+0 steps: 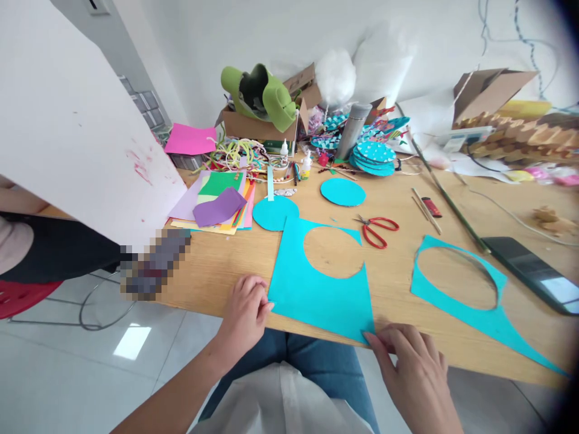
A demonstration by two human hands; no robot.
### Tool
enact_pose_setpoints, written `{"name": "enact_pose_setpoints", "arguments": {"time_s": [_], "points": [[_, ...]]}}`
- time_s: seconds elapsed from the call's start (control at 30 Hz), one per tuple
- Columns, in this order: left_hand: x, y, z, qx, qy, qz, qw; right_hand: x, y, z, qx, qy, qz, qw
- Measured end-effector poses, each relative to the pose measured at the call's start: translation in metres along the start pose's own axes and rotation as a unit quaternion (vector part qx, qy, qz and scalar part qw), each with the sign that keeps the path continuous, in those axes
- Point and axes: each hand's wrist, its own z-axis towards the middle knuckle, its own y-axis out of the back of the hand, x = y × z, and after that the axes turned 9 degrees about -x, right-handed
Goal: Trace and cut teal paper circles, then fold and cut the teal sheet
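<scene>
A turquoise sheet of paper [321, 301] lies at the table's front edge, a round opening cut through its upper right part. At its left edge my left hand [246, 307] has curled fingers, with thumb and forefinger closed on the paper. My right hand [409, 358] pinches the lower right corner between thumb and bent fingers. Just beyond the sheet, red-handled scissors [377, 229] lie with blades slightly parted. Two turquoise discs, a left one [274, 212] partly touching the sheet's top corner and a right one [342, 191], rest behind it.
Right of the sheet are a cut turquoise offcut [429, 292], a dark phone [534, 265], a long green stick [443, 187] and a red lighter [432, 207]. Coloured papers [219, 208], glue bottles, a grey flask [353, 132] and a cardboard box stand behind. A white board [90, 114] rises at left, beside another person's arm.
</scene>
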Motion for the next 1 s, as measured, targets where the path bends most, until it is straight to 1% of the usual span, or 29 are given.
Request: {"name": "enact_pose_setpoints", "arguments": {"time_s": [0.1, 0.17, 0.23, 0.27, 0.33, 0.43, 0.53, 0.63, 0.7, 0.83, 0.87, 1.0], "points": [[0.001, -0.001, -0.002, -0.007, -0.001, 0.004, 1.0, 0.001, 0.0, -0.001, -0.005, -0.002, -0.002, 1.0], [0.0, -0.002, -0.003, -0.025, -0.002, 0.012, 1.0, 0.004, 0.001, 0.0, -0.009, -0.007, -0.002, 1.0], [-0.004, -0.004, -0.005, -0.039, -0.022, 0.041, 0.998, 0.009, 0.005, 0.001, -0.004, -0.014, 0.002, 1.0], [-0.006, -0.006, -0.006, -0.043, -0.042, 0.067, 0.996, 0.011, 0.006, 0.002, 0.0, -0.018, 0.006, 1.0], [-0.012, -0.01, -0.009, -0.048, -0.104, 0.135, 0.984, 0.015, 0.01, 0.004, 0.01, -0.024, 0.015, 1.0], [-0.019, -0.018, -0.013, -0.048, -0.207, 0.229, 0.95, 0.016, 0.012, 0.005, 0.012, -0.029, 0.028, 0.999], [-0.02, -0.023, -0.017, -0.016, -0.273, 0.277, 0.921, 0.016, 0.011, 0.004, 0.007, -0.037, 0.036, 0.999], [-0.016, -0.025, -0.024, 0.023, -0.311, 0.285, 0.906, 0.016, 0.01, 0.003, -0.001, -0.046, 0.046, 0.998], [-0.015, -0.027, -0.033, 0.025, -0.311, 0.282, 0.907, 0.016, 0.01, 0.003, -0.005, -0.052, 0.052, 0.997], [-0.023, -0.035, -0.049, -0.015, -0.265, 0.276, 0.924, 0.015, 0.01, 0.003, -0.006, -0.07, 0.064, 0.995], [-0.027, -0.037, -0.052, -0.015, -0.249, 0.275, 0.928, 0.015, 0.01, 0.002, -0.004, -0.074, 0.066, 0.995], [-0.042, -0.045, -0.054, 0.011, -0.195, 0.281, 0.94, 0.013, 0.009, 0.002, 0.0, -0.085, 0.067, 0.994]]}}
